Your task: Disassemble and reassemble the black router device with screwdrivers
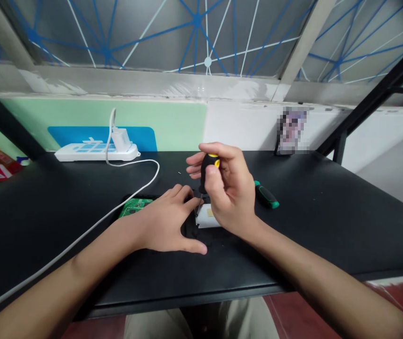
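My right hand (231,190) is wrapped round a black and yellow screwdriver (206,173), held upright with its shaft pointing down. The tip meets a black device housing near the left end of a white part (208,216) with a yellowish patch. My left hand (173,219) lies over the middle of the housing, thumb and fingers apart, with the fingertips close to the screwdriver shaft. A green circuit board (134,206) shows at the housing's left end. The rest of the housing is hidden under my hands.
A green and black tool (267,195) lies right of my right hand. A white power strip (95,151) with a plugged-in charger (121,140) stands at the back left; its white cable (81,235) crosses the black table (328,221). A phone-like object (291,132) leans at the wall.
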Available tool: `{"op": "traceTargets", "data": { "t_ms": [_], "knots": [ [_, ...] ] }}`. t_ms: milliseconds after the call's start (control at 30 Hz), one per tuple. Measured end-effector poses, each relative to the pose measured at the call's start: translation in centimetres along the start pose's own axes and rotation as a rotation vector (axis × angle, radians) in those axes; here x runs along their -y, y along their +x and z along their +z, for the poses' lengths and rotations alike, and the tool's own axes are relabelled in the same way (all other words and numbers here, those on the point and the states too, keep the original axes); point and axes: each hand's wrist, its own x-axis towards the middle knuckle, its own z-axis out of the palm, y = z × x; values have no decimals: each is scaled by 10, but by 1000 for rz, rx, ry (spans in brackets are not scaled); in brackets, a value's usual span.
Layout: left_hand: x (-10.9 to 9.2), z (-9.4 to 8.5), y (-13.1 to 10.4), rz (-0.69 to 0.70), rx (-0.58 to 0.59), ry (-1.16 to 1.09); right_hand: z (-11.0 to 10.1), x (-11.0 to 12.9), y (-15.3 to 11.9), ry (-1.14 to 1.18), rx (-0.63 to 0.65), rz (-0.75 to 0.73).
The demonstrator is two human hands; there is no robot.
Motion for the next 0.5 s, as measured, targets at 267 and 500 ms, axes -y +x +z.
{"op": "traceTargets", "data": {
  "t_ms": [267, 500],
  "knots": [
    [-1, -2, 2, -8, 61, 30, 0, -7, 5, -88, -125, -102],
    [0, -1, 1, -10, 77, 66, 0, -4, 1, 10, -52, 31]
  ]
}}
